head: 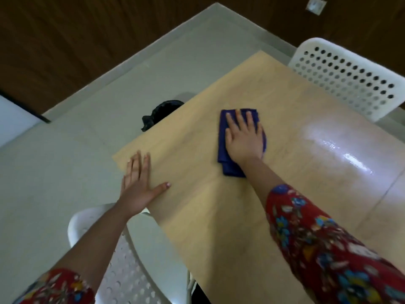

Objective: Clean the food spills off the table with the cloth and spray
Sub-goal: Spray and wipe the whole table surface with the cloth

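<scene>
dark blue folded microfibre cloth (222,141) lies on the pale wood-grain laminate counter (210,218), roughly mid-surface, nearer the far left edge than the near side. it is folded into a thick oblong pad, long axis running away from the person. layered edges show at the near end, where a corner pokes out past the wrist. the colour is deep and even; no stains can be made out on it.

right hand (244,139) lies palm-down on top of the cloth, covering most of its right half. grip: fingers straight and slightly fanned, pressing flat, not curled round the fabric. fingertips reach almost to the cloth's far edge.

left hand (137,185) lies flat on the counter by its left corner, well apart from the cloth. grip: fingers straight and close together, thumb splayed out to the right, holding nothing.

both forearms wear red floral-print sleeves (317,238).

wet glossy streak (341,150) on the counter to the right of the cloth, catching light. no crumbs or spill marks can be made out on the dry part.

white perforated plastic chair (350,77) stands at the far right corner. a second white perforated chair (125,270) sits under the left arm. black bin bag (157,113) shows on the grey floor (87,110), just beyond the counter's left edge.
</scene>
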